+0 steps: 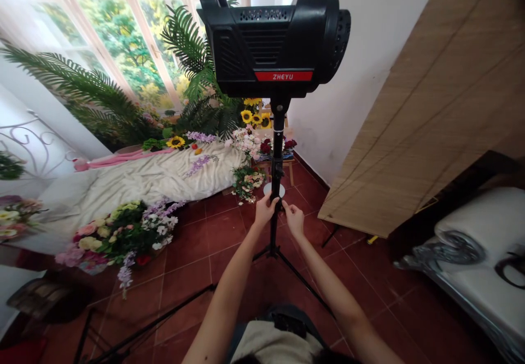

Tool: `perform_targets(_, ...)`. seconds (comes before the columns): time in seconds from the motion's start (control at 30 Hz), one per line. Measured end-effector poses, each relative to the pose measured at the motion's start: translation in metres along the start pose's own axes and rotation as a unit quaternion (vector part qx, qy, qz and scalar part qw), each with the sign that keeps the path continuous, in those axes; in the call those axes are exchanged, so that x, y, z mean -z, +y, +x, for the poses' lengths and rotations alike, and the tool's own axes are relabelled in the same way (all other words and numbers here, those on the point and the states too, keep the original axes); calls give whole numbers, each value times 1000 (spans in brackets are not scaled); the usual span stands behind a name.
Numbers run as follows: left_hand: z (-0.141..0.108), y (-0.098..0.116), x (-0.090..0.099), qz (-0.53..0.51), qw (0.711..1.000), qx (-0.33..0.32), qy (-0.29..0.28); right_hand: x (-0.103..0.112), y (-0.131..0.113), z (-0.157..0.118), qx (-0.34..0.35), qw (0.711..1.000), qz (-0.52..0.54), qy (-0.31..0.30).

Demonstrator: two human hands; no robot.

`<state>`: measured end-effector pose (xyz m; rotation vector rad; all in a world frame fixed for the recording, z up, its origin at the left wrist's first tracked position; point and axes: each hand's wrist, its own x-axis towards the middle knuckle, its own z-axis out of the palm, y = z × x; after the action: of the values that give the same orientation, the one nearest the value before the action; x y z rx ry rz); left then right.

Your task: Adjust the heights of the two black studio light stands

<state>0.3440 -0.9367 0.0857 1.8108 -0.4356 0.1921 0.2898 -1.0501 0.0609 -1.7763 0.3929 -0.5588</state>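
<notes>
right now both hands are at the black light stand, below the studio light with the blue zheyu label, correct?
One slip: in the head view, the ZHEYU label is red, not blue. The left hand and right hand are at the black light stand, below the studio light.

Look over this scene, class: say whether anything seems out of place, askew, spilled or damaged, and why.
Nothing looks spilled or damaged. The cream cloth is rumpled, with a purple flower sprig lying loose on it, though that may be deliberate styling. The light stand looks upright.
</notes>
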Motion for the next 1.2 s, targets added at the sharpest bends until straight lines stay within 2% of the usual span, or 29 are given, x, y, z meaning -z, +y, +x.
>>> perform_targets(0.13,0,0,-1,-9,1000,-10,9,-5,0,-3,-34,998,53,0)
perform_targets(0.47,-1,-2,-2,-17,1000,-7,16,3,1,-13,81,994,-67,-22)
perform_targets(0.6,-2,-4,-8,-27,999,26,25,0,8,-6,82,990,-112,-19)
perform_targets(0.7,-12,-8,-11,-47,997,42,42,0,14,-1,82,985,-148,-20)
perform_targets(0.77,-28,-18,-5,-53,997,53,35,0,16,1,83,984,-155,-23)
perform_targets(0.87,-73,-49,17,-51,994,96,-16,1,18,1,77,986,-147,-21)
perform_targets(0.9,-93,-63,27,-51,990,126,-34,0,18,1,75,987,-144,-20)
perform_targets(0.97,-141,-93,53,-51,978,201,-36,-1,18,1,70,988,-135,-21)
perform_targets(1.03,-195,-121,82,-56,959,276,-3,-2,17,0,56,990,-125,-20)
perform_targets(1.1,-254,-142,114,-55,935,346,63,-5,16,-4,28,993,-115,-7)
perform_targets(1.2,-342,-153,162,-44,872,454,177,-13,20,-29,-14,995,-102,-14)
